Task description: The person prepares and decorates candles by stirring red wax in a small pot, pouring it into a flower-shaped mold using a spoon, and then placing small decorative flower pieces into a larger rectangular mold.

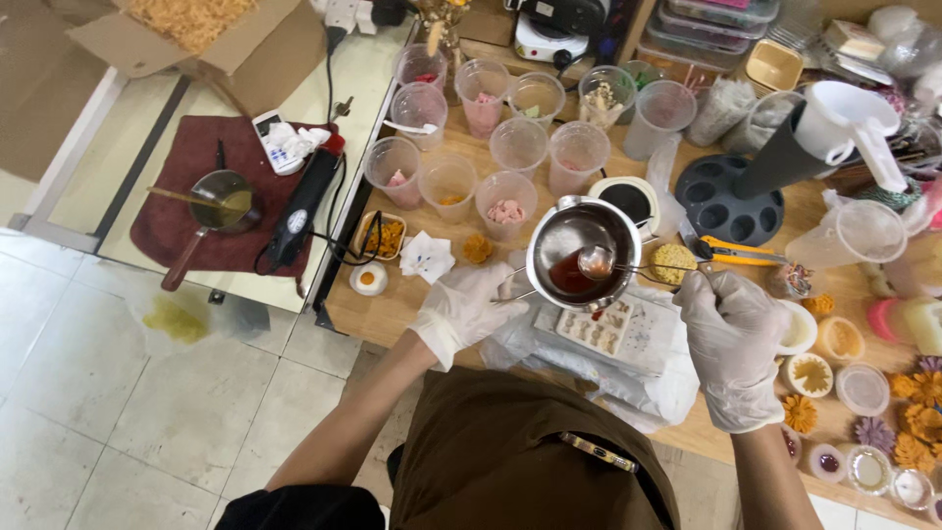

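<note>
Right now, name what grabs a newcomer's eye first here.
At centre, gloved hands: the left hand holds a steel pot of reddish liquid over a white mould, the right hand holds a spoon in it. Behind stand clear plastic cups; orange flower shapes lie far right.

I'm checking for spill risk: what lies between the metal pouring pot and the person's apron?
In the head view, a white mould tray on crumpled white plastic sheet lies below the metal pouring pot, between it and the brown apron.

Left hand (459,306): white disposable glove, wrinkled, cuff at the wrist
Right hand (731,339): same white glove
Forearms: bare, no sleeves
Torso: brown apron, dark garment below
</note>
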